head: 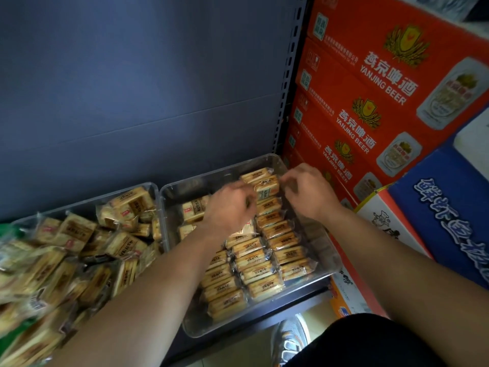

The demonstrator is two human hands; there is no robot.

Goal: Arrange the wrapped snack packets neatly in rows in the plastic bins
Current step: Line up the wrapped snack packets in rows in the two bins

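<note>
Stretched forward over clear rectangular plastic bin (217, 171), pinching opposite ends of tan wrapped snack packet (267, 190) with curled left hand (229, 207) and right hand (308, 193).

Loose packets (39, 274) in the left bin (84, 205) blur, cropped at left

"YANJING BEER" and 燕京啤酒 on stacked red cartons (370, 83), packet print unreadable
</note>
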